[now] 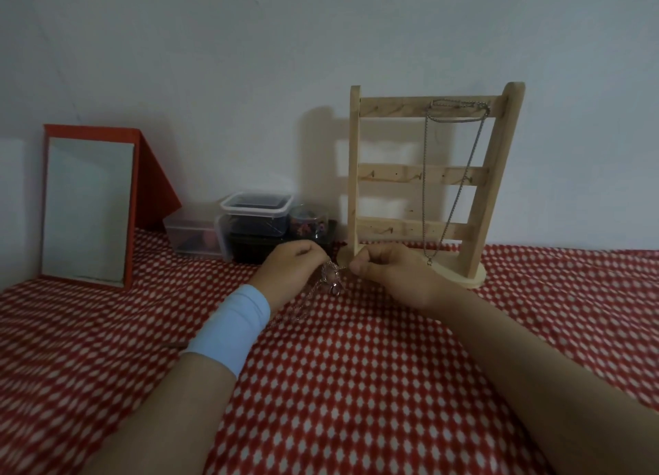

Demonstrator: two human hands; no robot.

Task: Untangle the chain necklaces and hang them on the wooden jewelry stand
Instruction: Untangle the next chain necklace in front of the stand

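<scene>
Plainly the untangling step is in hand, with the hanging partly done. The left hand [292, 269] and the right hand [387, 275] meet low over the cloth [356, 385], each curled and pinching the tangle [331, 280] of silver chain strung between them. A loose length trails from it onto the cloth by the left wrist. One hung chain [424, 196] already drapes from the top bar of the stand [354, 175], just behind the right hand, its loop reaching down to the round base.

The next move, by the look of it, calls for small, slack pulls. The knot wants easing apart rather than tugging tight, and then a free end found to lift to a hook. Blur hides the links, so how many chains are knotted cannot be told.

To the left, well apart, a red-framed mirror [87, 207] leans, and plastic boxes [255, 210] sit stacked near the stand. A pale wristband [231, 326] circles the left forearm. The hung chain dangles just beside the right hand and could snag on a lift.
</scene>
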